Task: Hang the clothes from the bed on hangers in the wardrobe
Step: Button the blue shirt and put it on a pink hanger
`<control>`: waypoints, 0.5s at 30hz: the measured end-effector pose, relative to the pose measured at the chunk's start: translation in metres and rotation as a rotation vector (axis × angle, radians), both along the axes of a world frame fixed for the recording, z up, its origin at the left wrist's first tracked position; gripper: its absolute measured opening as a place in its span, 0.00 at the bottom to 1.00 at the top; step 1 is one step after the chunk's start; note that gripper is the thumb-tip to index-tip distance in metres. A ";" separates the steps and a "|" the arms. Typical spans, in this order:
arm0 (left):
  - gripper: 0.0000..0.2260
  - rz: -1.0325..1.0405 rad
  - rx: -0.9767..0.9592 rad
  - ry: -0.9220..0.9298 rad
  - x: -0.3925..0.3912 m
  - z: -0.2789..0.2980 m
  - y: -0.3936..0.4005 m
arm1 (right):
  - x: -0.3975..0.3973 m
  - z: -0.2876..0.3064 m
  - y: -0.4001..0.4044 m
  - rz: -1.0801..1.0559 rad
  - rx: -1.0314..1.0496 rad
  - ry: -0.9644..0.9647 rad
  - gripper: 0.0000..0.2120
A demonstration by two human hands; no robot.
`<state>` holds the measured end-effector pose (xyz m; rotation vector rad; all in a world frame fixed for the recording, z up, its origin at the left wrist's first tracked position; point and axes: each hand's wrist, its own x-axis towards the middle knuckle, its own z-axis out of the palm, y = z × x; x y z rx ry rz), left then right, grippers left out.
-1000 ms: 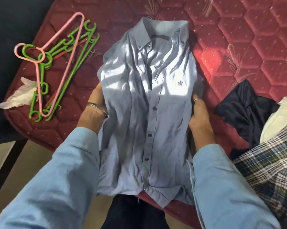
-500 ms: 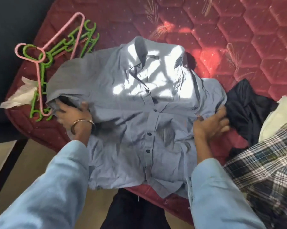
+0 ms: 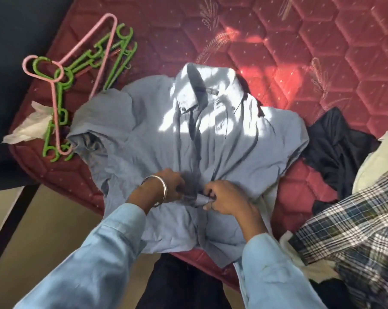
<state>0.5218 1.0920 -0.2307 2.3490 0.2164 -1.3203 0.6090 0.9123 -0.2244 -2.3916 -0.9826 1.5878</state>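
Observation:
A light blue button-up shirt [image 3: 244, 148] lies spread front-up on the red quilted mattress [image 3: 322, 52], collar pointing away from me. My left hand [image 3: 168, 184] and my right hand [image 3: 224, 197] meet at the shirt's button strip near its middle, and both pinch the cloth there. A pink hanger [image 3: 54, 85] lies on top of several green hangers [image 3: 112, 68] on the mattress to the left of the shirt. The shirt's left sleeve covers the near ends of the hangers.
A dark garment [image 3: 336, 148], a cream cloth [image 3: 376, 166] and a plaid shirt [image 3: 356, 230] are heaped at the right. White crumpled paper [image 3: 30, 128] sits at the mattress's left corner. The mattress edge and beige floor [image 3: 54, 230] are below left.
The shirt went from held folded to spread flat. My hands left its sleeves at the two sides and came together at the button strip in the middle.

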 end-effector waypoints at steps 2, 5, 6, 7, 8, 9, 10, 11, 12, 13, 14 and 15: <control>0.13 0.107 -0.020 0.080 -0.003 0.005 -0.002 | 0.003 0.002 -0.001 -0.094 -0.034 0.136 0.18; 0.14 0.285 0.068 -0.092 0.002 0.009 0.001 | 0.021 0.008 0.011 -0.351 0.089 0.217 0.09; 0.13 0.417 0.080 -0.230 0.005 0.008 0.001 | 0.027 0.008 0.017 -0.454 0.193 0.131 0.06; 0.11 0.592 0.056 -0.380 0.009 0.009 -0.002 | 0.031 0.006 0.022 -0.548 0.311 0.018 0.04; 0.09 0.746 0.026 -0.503 0.016 0.010 -0.006 | 0.034 0.005 0.028 -0.599 0.406 -0.076 0.04; 0.06 0.834 0.018 -0.567 0.023 0.011 -0.010 | 0.035 0.004 0.034 -0.606 0.465 -0.137 0.05; 0.05 0.855 0.036 -0.586 0.030 0.008 -0.014 | 0.033 0.000 0.038 -0.567 0.454 -0.196 0.06; 0.05 0.830 0.079 -0.570 0.036 0.004 -0.016 | 0.030 -0.005 0.039 -0.538 0.394 -0.256 0.06; 0.05 0.800 0.132 -0.530 0.040 -0.001 -0.018 | 0.027 -0.009 0.037 -0.554 0.286 -0.319 0.05; 0.06 0.788 0.181 -0.480 0.043 -0.006 -0.018 | 0.023 -0.014 0.033 -0.638 0.197 -0.367 0.04; 0.06 0.791 0.215 -0.438 0.044 -0.013 -0.019 | 0.020 -0.017 0.029 -0.728 0.122 -0.390 0.03; 0.07 0.806 0.236 -0.406 0.043 -0.019 -0.019 | 0.015 -0.019 0.026 -0.790 0.077 -0.413 0.05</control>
